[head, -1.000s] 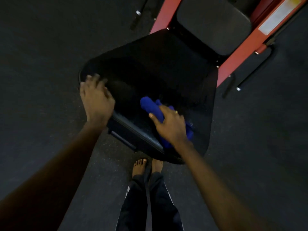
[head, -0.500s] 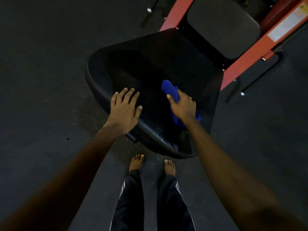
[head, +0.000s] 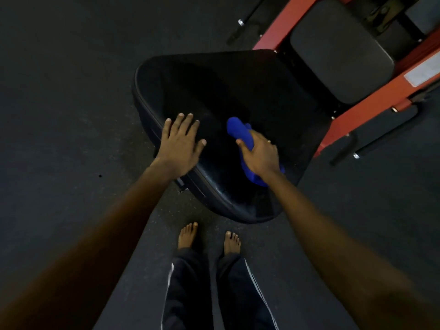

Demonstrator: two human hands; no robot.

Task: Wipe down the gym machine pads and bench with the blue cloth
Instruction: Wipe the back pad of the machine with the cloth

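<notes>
Head camera, looking down: my left hand [head: 181,148] lay flat on the near-left part of the large black seat pad [head: 238,86]. Its fingers were straight and spread, gripping nothing. My right hand [head: 260,157] was curled round the bunched blue cloth [head: 240,132], which sat on the pad just right of my left hand. One rolled end poked out past my thumb toward the far side, and the other trailed under my wrist.

By my reading, the step in hand was wiping this big pad, with the left hand steadying it. In the dim light I could not tell which parts were already clean. The next move seemed to call for pushing the cloth away from me, toward the far end where the pad met the red frame [head: 357,115]. After that would come the smaller pad [head: 340,51], set between the red rails.

The pad's rounded near rim hung just ahead of my bare feet [head: 188,235], and its left rim ran just beside my left little finger. Dark floor [head: 71,91] lay open to the left. On the right, the frame and its black floor bars [head: 385,136] crowded close to the pad, leaving less room for a wide sweep.
</notes>
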